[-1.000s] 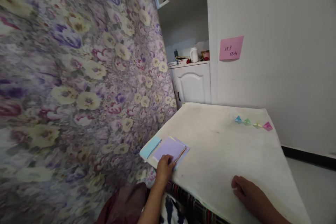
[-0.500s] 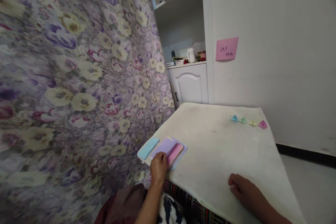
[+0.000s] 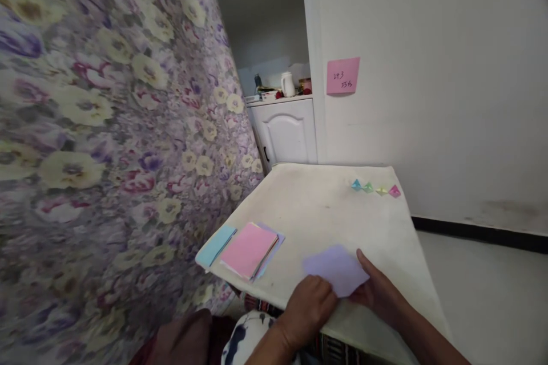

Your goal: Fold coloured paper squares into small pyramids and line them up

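A person sits at a white bench (image 3: 317, 211) beside a floral bed. Both hands now pinch a lilac sheet (image 3: 336, 268) lying flat near the front edge: the left hand (image 3: 310, 305) at its near corner, the right hand (image 3: 379, 293) at its right side. A second ago that sheet topped the stack (image 3: 248, 249) at the left edge, under the left hand; the stack now shows pink. Four small folded shapes (image 3: 375, 188) sit at the far corner
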### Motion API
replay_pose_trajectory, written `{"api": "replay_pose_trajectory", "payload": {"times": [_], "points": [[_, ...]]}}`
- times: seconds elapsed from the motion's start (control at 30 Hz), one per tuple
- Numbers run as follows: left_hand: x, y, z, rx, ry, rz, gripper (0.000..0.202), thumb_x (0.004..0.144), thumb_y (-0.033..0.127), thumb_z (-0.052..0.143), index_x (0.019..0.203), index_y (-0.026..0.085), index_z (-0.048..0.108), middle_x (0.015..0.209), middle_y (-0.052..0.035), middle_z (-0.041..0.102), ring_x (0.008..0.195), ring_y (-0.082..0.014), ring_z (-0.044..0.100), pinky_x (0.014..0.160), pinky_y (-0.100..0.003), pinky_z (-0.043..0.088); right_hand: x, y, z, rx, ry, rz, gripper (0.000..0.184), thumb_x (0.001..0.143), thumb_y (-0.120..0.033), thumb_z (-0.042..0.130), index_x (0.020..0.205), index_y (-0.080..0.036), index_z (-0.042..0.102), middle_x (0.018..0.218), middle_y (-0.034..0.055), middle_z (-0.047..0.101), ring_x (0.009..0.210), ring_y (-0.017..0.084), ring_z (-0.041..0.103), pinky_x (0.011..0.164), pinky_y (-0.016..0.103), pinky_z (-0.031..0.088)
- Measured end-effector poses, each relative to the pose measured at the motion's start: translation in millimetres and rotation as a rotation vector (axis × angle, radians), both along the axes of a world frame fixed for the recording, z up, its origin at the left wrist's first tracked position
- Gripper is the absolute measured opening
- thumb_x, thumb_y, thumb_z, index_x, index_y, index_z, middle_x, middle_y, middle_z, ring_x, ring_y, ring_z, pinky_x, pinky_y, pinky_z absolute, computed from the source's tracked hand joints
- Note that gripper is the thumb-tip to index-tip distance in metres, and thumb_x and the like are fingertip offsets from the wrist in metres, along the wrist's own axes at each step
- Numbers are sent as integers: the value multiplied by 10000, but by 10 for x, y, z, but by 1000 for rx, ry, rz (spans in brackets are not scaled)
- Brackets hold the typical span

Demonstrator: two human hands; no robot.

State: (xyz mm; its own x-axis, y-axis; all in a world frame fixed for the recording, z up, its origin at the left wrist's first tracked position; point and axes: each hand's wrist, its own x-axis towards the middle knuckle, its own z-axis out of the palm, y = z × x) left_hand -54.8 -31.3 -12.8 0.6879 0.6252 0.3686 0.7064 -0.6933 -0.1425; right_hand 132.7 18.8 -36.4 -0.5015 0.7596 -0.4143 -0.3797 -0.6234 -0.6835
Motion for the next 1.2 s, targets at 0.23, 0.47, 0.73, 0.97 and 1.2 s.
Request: {"api": "replay_pose_trajectory", "payload": {"times": [0.23, 0.47, 0.73, 0.97, 1.2], "points": [[56, -65, 25, -72, -36, -106, 150, 860, 243, 470, 741, 170, 526, 712, -25, 541, 665, -154, 467, 582, -285, 342, -14, -16, -75, 147, 44, -99, 228, 618, -292, 716, 742, -120, 634, 599, 36, 652, 534, 143, 572, 521, 245, 455], [-130, 22, 163, -342, -908, 356, 295, 840, 358, 470, 1076, 193, 536, 1025, -95, 576, 967, -223, 520, 829, -359, 410, 88, 43, 162, 281, 112, -174, 311, 698, -330, 671, 938, -133, 638, 837, 90, 696, 777, 214, 634, 672, 294, 488], [64, 197, 147, -980, -1649, 304, 361, 800, 453, 500, 1007, 175, 598, 921, -61, 654, 794, -183, 605, 682, -283, 467, 81, 21, 217, 343, 182, -237, 298, 748, -328, 642, 998, -167, 621, 902, 83, 689, 812, 212, 628, 680, 292, 480], [222, 319, 151, -1044, -1846, 263, 266, 718, 371, 632, 876, 157, 634, 744, -26, 674, 670, -156, 600, 645, -252, 455, 167, 75, 248, 401, 63, -259, 284, 715, -332, 670, 937, -157, 640, 845, 74, 696, 730, 188, 628, 639, 265, 460], [285, 398, 57, -1059, -1828, 322, 248, 710, 387, 638, 771, 159, 563, 589, 32, 586, 490, -94, 517, 494, -195, 391, 236, 89, 291, 421, -101, -151, 384, 627, -389, 712, 915, -141, 653, 787, 69, 700, 659, 208, 634, 657, 324, 475]]}}
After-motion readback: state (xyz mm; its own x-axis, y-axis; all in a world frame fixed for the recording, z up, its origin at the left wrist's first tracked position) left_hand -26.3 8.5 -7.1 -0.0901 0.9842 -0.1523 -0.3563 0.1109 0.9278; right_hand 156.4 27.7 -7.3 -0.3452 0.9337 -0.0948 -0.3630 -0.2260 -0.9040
